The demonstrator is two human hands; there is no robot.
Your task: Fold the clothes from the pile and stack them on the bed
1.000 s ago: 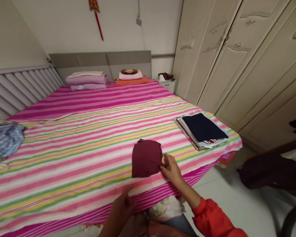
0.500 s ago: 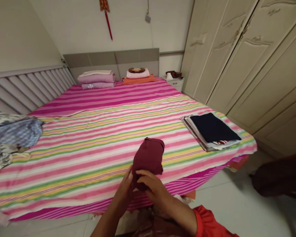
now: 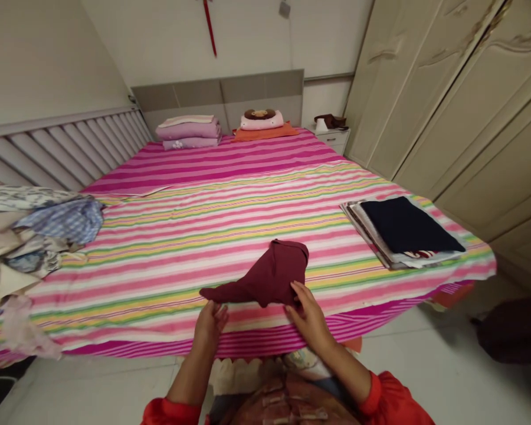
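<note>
A maroon cloth garment (image 3: 272,274) lies near the front edge of the striped bed. Its right part is bunched and folded, while a narrow end stretches out to the left. My left hand (image 3: 210,324) has its fingers closed at the tip of that narrow end. At the lower right corner, my right hand (image 3: 307,313) grips the edge between thumb and fingers. What kind of garment it is cannot be made out.
Folded clothes with a dark navy piece (image 3: 411,224) on top lie at the bed's right. Loose clothes (image 3: 57,221) are heaped at the left. Folded lilac bedding (image 3: 190,133) and a pink pillow (image 3: 262,120) rest by the headboard (image 3: 265,97). A wardrobe (image 3: 446,100) stands right.
My hands have moved apart. The maroon garment's left end is now drawn out to the left, where before the cloth was a compact bundle between both hands. The view has shifted somewhat.
</note>
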